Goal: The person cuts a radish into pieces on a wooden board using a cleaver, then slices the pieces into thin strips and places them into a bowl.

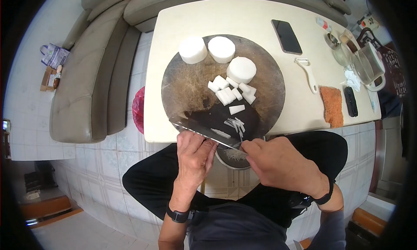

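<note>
A kitchen knife [204, 134] lies slantwise across the near edge of a round, worn chopping board [186, 82]. My right hand [278, 163] is closed around its handle, which the fingers hide. On the near side of the blade, my left hand [193, 154] has its fingers curled close against it; whatever they hold is hidden. Just beyond the blade lie thin white strips [236, 125] and a flat sliver [220, 133]. Farther up the board sit several white radish chunks [225, 95] and three thick radish rounds [241, 70].
Below the board's near edge, a bowl [234, 165] holds white shreds. To the right on the table [178, 21] are a phone [286, 36], a peeler [307, 74], an orange cloth [331, 106], a black case [350, 101] and a clear jug [369, 65]. A sofa [186, 6] stands behind.
</note>
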`<state>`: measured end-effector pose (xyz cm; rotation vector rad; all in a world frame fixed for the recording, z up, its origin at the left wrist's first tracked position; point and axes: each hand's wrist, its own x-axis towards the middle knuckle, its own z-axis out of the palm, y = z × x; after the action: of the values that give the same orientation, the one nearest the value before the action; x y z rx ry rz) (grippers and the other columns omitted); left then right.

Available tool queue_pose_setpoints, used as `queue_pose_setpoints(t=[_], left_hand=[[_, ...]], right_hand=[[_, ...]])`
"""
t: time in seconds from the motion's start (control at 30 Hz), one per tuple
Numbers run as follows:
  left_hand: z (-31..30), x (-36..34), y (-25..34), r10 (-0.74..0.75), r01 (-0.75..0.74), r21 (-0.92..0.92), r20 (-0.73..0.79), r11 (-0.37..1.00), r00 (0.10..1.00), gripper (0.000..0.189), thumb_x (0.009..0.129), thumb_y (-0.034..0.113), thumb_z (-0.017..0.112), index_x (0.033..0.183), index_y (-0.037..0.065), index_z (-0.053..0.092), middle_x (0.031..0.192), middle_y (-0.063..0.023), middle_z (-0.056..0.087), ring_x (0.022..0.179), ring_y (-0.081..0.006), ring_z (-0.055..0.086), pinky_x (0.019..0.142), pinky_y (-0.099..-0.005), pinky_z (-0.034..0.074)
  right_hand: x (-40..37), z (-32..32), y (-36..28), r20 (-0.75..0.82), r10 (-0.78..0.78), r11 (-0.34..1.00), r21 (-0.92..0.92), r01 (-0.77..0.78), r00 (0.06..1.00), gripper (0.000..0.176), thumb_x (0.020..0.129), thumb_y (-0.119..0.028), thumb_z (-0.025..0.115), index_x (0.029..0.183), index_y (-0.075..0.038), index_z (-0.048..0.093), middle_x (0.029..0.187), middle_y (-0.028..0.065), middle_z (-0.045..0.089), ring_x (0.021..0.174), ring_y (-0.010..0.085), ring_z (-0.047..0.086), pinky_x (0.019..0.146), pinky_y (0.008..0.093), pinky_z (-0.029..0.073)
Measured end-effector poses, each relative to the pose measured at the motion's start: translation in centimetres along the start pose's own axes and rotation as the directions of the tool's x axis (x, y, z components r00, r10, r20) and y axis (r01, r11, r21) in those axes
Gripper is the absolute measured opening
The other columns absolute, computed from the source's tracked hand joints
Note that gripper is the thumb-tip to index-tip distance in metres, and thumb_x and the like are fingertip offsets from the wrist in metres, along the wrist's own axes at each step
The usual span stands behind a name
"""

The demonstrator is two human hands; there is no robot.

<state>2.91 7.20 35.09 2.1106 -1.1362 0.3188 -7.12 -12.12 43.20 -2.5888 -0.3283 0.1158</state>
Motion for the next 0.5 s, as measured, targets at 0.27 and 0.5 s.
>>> queue_pose_setpoints(t=[0.27, 0.5], left_hand=[[0.2, -0.4, 0.0, -0.014, 0.014, 0.023, -0.007, 1.000, 1.000, 0.023, 0.064, -0.001, 0.079, 0.086, 0.001, 0.070, 0.089, -0.0087, 0.063, 0.088, -0.0287, 0.059, 0.081, -0.0383, 0.042], [0.6, 0.1, 0.2, 0.024, -0.022, 0.022, -0.085, 1.000, 0.996, 0.022, 0.065, -0.001, 0.080, 0.084, 0.002, 0.070, 0.086, -0.0068, 0.063, 0.088, -0.0268, 0.059, 0.081, -0.0385, 0.042]], right_hand=[[1.2, 0.6, -0.7, 0.001, -0.059, 0.993, -0.098, 0.059, 0.998, 0.019, 0.070, -0.002, 0.066, 0.083, 0.001, 0.053, 0.070, 0.0153, 0.059, 0.061, 0.0339, 0.063, 0.053, 0.0405, 0.050], [0.0, 0.3, 0.6, -0.091, 0.023, 0.997, 0.082, -0.016, 0.996, 0.012, 0.078, -0.004, 0.062, 0.084, 0.001, 0.052, 0.072, 0.0165, 0.060, 0.063, 0.0348, 0.064, 0.056, 0.0419, 0.049]])
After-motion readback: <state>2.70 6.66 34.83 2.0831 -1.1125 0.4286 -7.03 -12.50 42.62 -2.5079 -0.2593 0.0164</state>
